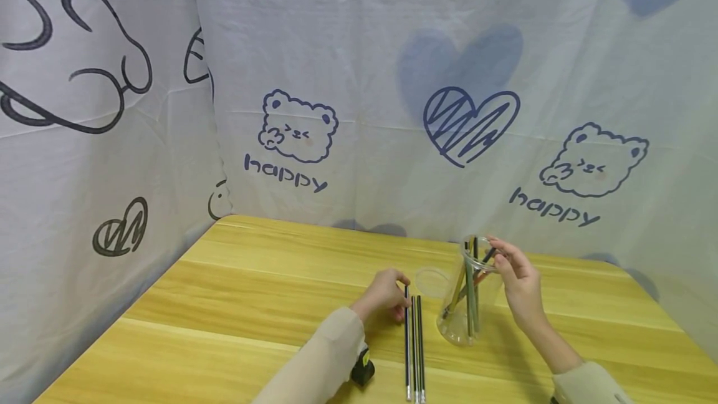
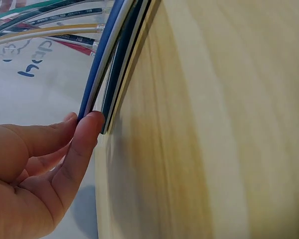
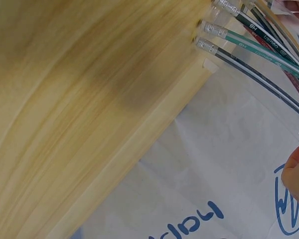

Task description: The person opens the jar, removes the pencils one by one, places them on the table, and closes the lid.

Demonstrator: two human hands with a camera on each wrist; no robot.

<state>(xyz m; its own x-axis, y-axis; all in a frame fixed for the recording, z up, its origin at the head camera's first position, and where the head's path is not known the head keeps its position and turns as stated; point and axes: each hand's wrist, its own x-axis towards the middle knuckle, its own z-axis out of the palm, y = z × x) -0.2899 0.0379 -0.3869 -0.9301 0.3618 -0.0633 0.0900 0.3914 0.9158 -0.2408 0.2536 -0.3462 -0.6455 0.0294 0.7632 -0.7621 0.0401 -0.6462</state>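
My left hand pinches the far end of a blue pencil between thumb and finger, low over the table. Right beside it, two dark pencils lie side by side, eraser ends toward me. A clear plastic jar stands upright to their right, with several pencils leaning inside it, among them a green pencil. At the jar's rim, my right hand grips the edge with thumb and fingers. In the right wrist view only a small part of that hand shows, at the right border.
A clear round lid lies flat behind the pencils, left of the jar. The wooden table ends at a printed cloth hanging behind it. A black device is strapped at the left wrist.
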